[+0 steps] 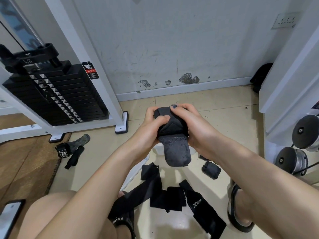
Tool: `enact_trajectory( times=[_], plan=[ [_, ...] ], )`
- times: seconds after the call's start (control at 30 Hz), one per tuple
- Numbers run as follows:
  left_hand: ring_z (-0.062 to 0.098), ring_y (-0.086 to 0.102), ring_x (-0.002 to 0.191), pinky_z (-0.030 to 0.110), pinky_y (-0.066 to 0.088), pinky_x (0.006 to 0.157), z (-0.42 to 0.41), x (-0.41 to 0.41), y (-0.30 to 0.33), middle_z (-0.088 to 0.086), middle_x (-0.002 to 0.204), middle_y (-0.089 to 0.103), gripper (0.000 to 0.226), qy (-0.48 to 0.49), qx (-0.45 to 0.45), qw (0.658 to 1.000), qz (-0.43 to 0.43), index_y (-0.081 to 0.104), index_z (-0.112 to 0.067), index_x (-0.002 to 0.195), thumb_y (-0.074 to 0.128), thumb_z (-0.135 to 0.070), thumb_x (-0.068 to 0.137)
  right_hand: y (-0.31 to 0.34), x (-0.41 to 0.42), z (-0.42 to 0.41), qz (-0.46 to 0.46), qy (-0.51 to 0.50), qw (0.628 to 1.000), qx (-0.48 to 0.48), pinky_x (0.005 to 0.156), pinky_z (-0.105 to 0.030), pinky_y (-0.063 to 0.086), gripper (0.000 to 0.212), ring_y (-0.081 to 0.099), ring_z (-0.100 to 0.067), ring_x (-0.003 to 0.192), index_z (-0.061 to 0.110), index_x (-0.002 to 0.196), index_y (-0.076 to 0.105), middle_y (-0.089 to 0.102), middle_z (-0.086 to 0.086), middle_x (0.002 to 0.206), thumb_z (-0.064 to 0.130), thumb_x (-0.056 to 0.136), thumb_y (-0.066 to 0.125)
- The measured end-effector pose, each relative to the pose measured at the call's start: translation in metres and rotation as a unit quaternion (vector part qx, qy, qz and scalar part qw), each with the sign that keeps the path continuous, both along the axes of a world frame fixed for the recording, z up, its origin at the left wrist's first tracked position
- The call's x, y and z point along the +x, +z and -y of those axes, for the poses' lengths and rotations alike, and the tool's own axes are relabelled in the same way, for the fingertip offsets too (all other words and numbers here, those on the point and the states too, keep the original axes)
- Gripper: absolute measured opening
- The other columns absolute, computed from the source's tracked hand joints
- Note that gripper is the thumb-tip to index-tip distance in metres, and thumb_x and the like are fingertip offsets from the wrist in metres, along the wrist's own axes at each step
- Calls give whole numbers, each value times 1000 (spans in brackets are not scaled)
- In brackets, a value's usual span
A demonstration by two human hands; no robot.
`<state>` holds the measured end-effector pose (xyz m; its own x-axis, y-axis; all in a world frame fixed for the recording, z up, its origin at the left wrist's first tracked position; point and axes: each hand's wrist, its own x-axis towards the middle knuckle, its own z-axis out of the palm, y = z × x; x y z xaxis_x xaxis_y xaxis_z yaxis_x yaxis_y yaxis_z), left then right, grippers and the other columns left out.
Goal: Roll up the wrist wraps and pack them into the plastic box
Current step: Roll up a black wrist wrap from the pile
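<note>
While both hands, left hand (151, 125) and right hand (189, 125), grip the wrist wrap (172, 130) roll, its soft, light tail hangs below the fingers; best pinched at the loose end.

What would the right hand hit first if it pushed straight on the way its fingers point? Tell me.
The rolled wrist wrap it already grips; beyond that, the left hand on the roll's other side. Depth past them is unclear.

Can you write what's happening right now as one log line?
step: rolling | both hands grip wrist wrap | tail hangs loose | plastic box below | more wraps on floor
</note>
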<state>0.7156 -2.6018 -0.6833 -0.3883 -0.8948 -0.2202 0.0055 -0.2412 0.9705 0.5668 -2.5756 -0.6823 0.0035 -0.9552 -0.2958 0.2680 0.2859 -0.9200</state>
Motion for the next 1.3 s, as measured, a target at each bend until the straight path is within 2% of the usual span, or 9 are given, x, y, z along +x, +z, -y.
enact_trajectory(
  times=[0.1,0.27,0.37,0.43,0.73,0.97,1.07,1.23,1.3],
  plan=[
    [17,68,98,45,56,95,2,1,-1,6,112,66,36,-4,-28,1000,2,45,-19,133,57,-17,99,3,0,-3,-4,0,1000,23,69,-30,58,36,74,-10,85,25,124,56,73,3,105,45,96,66],
    [11,69,89,36,57,84,10,7,-5,-13,90,71,33,29,-78,996,36,49,-30,123,63,-17,96,7,0,-7,20,31,998,53,87,-40,61,79,75,-25,107,11,141,50,72,-13,125,52,79,77],
    [16,68,92,41,60,85,15,10,-5,-7,100,69,29,68,-86,993,47,50,-34,115,60,-12,98,3,-2,-12,17,38,997,61,73,-35,60,64,75,-24,84,-2,144,40,75,-18,104,23,93,71],
    [20,67,98,51,59,92,18,12,-5,-2,107,65,30,86,-99,990,56,51,-36,112,63,-15,94,2,-5,-16,-20,26,997,75,60,-30,58,55,69,-25,62,8,146,35,73,-19,81,3,98,62],
    [5,60,85,27,54,82,12,8,-5,-3,99,60,39,60,-186,976,92,50,-16,125,65,2,94,17,0,-19,-109,-21,993,-47,45,-29,50,42,60,-23,46,17,133,42,70,-18,70,-3,99,56],
    [11,64,74,19,52,71,6,8,-1,-3,81,67,42,19,-189,979,70,49,-16,120,65,8,90,17,3,-15,-96,-44,992,-69,47,-28,51,7,62,-22,47,4,94,57,71,-24,74,-1,98,60],
    [12,61,82,24,53,75,7,11,-3,-10,86,66,45,16,-193,978,76,52,-25,115,73,2,86,16,1,-14,-41,-40,997,-59,53,-28,55,8,68,-26,58,-1,98,58,73,-27,79,-8,94,56],
    [9,61,78,19,51,71,9,16,2,-19,83,66,46,27,-178,982,63,54,-20,119,68,9,85,16,-9,-14,-28,32,995,-85,70,-32,60,43,76,-31,83,-3,113,58,77,-20,89,-9,70,59],
    [11,62,77,20,51,72,9,17,5,-17,86,66,47,19,-172,983,63,55,-20,119,67,10,85,16,-10,-13,-71,46,990,-116,68,-32,61,29,75,-28,77,-3,109,57,78,-19,89,-12,83,66]
  ],
)
